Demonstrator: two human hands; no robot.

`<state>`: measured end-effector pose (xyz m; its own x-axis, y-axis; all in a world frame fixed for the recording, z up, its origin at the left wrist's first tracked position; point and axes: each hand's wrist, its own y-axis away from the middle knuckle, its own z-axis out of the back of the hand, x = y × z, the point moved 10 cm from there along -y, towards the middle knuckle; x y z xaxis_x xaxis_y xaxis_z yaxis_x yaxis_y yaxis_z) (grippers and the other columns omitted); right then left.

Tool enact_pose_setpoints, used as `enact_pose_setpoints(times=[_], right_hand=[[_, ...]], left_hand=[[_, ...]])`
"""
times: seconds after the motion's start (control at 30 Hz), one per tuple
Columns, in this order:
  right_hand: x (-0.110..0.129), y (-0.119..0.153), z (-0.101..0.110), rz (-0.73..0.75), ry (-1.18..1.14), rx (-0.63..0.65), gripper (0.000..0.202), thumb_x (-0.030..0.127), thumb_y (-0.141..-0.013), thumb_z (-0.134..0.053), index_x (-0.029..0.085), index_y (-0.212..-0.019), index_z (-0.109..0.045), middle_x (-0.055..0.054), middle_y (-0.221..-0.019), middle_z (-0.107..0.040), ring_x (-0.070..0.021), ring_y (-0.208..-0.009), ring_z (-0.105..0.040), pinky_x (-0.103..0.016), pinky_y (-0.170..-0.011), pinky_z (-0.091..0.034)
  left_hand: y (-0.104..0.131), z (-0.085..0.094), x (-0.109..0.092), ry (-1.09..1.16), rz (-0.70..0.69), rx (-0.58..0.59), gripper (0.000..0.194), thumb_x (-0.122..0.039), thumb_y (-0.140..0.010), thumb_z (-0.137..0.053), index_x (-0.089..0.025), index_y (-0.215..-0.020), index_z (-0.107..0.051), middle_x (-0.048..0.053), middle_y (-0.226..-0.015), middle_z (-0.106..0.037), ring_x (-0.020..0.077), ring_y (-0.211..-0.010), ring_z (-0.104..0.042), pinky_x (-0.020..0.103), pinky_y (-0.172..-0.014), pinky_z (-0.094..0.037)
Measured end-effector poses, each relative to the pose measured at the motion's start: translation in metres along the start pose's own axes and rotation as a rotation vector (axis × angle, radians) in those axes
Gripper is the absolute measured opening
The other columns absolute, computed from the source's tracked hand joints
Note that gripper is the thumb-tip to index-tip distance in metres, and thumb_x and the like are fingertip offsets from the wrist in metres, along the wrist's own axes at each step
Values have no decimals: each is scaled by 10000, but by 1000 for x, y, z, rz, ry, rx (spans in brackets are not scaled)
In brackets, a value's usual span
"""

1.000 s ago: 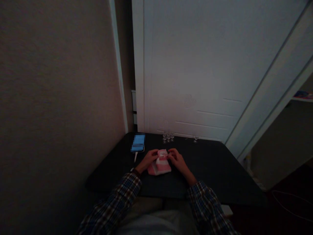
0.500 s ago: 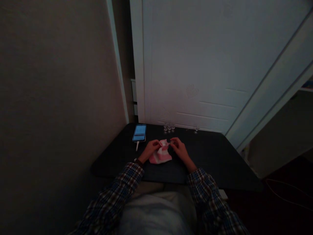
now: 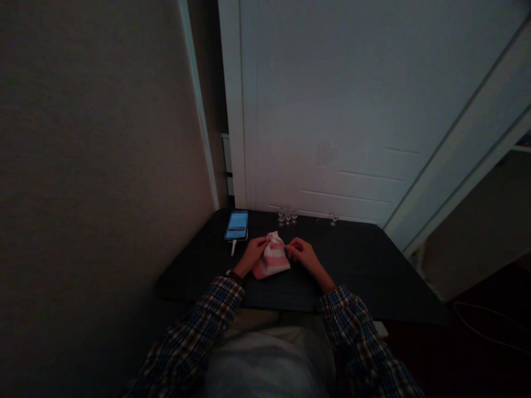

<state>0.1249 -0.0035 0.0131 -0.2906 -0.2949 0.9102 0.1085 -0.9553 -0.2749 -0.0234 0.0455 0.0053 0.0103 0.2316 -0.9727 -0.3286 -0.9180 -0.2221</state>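
My left hand [image 3: 255,251] is closed on the upper left side of a pink-and-white striped cloth [image 3: 276,261], which is bunched at its top and hangs down to the table. My right hand [image 3: 302,250] is closed in a pinch just right of the cloth. A thin, pale, clear piece runs from its fingertips into the bunched top; it looks like the stem of a small glass [image 3: 284,245], with the rest hidden by cloth and fingers.
Several small clear stemmed glasses [image 3: 287,217] stand together at the back of the dark table [image 3: 352,265]. Another glass [image 3: 333,220] stands apart to their right. A lit phone [image 3: 237,225] with a white cable [image 3: 233,247] lies at the back left. A white panel rises behind the table.
The cloth's top has been folded over and gathered more tightly, shifting slightly left and up. My right hand has moved a little down, its fingers drawn closer together.
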Motion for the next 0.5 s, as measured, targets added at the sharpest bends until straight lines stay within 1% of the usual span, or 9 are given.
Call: enact_pose_setpoints(times=[0.1, 0.17, 0.27, 0.33, 0.43, 0.47, 0.5], right_hand=[[3, 0, -1, 34, 27, 6, 236, 399, -761, -562, 166, -798, -542, 16, -672, -581, -84, -523, -500, -199, -486, -389], [7, 0, 1, 61, 54, -15, 229, 385, -748, -582, 170, -818, -546, 18, -693, -578, -95, -573, -518, -208, -526, -404], [13, 1, 6, 102, 125, -59, 229, 375, -740, -596, 178, -844, -545, 17, -708, -575, -106, -611, -524, -218, -557, -405], [17, 2, 8, 126, 181, -80, 229, 373, -741, -598, 181, -852, -541, 16, -710, -571, -108, -612, -520, -221, -561, -400], [23, 5, 8, 163, 256, -86, 226, 356, -738, -608, 187, -866, -529, 18, -711, -565, -110, -609, -514, -221, -563, -392], [24, 6, 8, 174, 276, -85, 226, 349, -737, -610, 190, -874, -525, 19, -713, -564, -110, -609, -513, -221, -566, -391], [25, 7, 7, 184, 294, -86, 227, 344, -738, -610, 193, -884, -523, 20, -715, -562, -111, -609, -513, -221, -568, -389]], left_hand=[[1, 3, 0, 45, 1, -20, 294, -359, -702, -611, -105, -837, -670, 56, -814, -677, 181, -725, -574, 256, -630, -421], [2, 4, 0, 82, 6, -26, 318, -374, -717, -597, -101, -870, -655, 63, -833, -674, 177, -724, -580, 257, -627, -427], [5, 1, -3, 142, 9, -13, 360, -370, -718, -603, -103, -958, -624, 85, -925, -669, 190, -796, -601, 281, -700, -449], [8, -8, -5, 234, 25, 46, 421, -326, -679, -652, -107, -1033, -590, 107, -1011, -652, 213, -878, -605, 315, -780, -450], [15, -26, -3, 407, 109, 191, 530, -217, -602, -717, -108, -1093, -551, 134, -1085, -626, 247, -967, -591, 362, -859, -433], [18, -30, -2, 438, 139, 220, 541, -190, -590, -721, -108, -1096, -549, 137, -1095, -622, 253, -982, -586, 370, -872, -429], [19, -31, 0, 443, 159, 224, 537, -174, -586, -719, -106, -1092, -552, 136, -1097, -621, 256, -988, -585, 375, -878, -427]])
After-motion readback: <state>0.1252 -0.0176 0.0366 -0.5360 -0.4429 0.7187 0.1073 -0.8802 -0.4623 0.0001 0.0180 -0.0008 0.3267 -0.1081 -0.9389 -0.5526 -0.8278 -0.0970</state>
